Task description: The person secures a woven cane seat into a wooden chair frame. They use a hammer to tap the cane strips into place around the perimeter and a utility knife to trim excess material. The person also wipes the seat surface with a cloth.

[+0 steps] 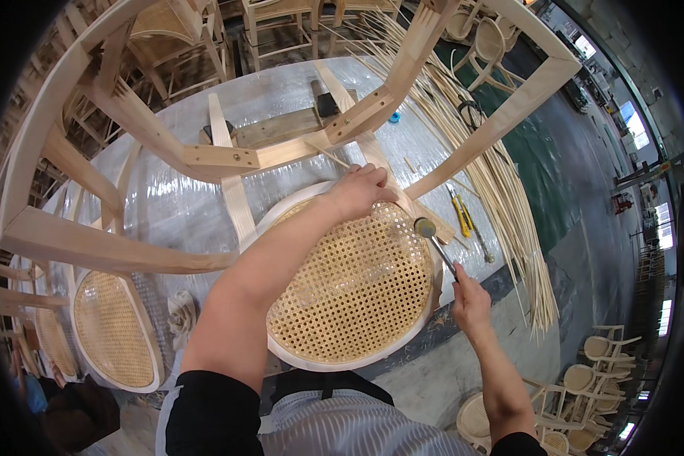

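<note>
Before me lies a round chair panel of woven cane point(349, 292) in a pale wooden rim, joined to an upturned wooden chair frame point(292, 154). My left hand point(361, 190) is closed at the far rim of the panel, pinching a thin pale cane strip point(328, 155) that sticks out past its fingers. What those fingertips touch on the rim is hidden. In my right hand point(471, 302) is a hammer point(442, 254), gripped by its handle. The hammer's round head point(424, 227) hovers over or rests at the right far part of the rim; I cannot tell which.
Long loose cane strips point(501, 197) lie along the right of the plastic-covered table point(273, 87). A yellow cutter point(461, 213) is close to them. Another cane panel point(114, 330) and a crumpled cloth point(181, 318) sit at the left. Stacked chairs point(600, 372) stand on the floor at right.
</note>
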Tool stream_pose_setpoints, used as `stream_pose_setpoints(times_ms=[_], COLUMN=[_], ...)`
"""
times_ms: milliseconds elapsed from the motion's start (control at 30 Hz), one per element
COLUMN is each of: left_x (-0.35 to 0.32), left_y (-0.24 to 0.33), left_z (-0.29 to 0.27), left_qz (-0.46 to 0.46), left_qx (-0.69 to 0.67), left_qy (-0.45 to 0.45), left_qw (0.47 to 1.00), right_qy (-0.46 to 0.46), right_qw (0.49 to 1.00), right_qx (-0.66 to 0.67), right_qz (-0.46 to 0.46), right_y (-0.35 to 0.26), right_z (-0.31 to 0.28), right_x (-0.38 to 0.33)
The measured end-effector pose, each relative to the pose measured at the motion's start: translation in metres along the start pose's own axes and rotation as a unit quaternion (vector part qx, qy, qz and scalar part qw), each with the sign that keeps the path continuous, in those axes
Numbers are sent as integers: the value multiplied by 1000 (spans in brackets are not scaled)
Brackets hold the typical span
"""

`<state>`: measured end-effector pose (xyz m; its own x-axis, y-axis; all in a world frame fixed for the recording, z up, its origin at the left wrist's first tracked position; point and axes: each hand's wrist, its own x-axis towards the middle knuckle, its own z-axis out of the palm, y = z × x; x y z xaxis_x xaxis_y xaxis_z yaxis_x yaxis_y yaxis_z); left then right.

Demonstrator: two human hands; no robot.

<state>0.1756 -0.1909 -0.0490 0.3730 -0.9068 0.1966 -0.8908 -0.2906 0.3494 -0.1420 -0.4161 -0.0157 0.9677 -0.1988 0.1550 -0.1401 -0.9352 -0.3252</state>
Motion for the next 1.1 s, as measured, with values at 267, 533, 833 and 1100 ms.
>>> stream_pose_setpoints(times_ms=[267,533,833,1100], left_x=[-10,-22,-45,-43], left_y=[-10,-27,-35,-18], left_z=[-4,-20,-23,-22], left_qz=[12,-9,-14,-48], left_qx=[33,72,74,89], left_qy=[16,19,-5,-31], left_qw=[999,997,997,994], right_qy=[29,9,20,-24], right_qw=[998,999,996,996], right_qx=[45,2,47,7], right_qz=[-19,-35,-75,-85], right_y=[0,10,-9,-6], right_z=[11,15,15,20], right_x=[18,30,61,73])
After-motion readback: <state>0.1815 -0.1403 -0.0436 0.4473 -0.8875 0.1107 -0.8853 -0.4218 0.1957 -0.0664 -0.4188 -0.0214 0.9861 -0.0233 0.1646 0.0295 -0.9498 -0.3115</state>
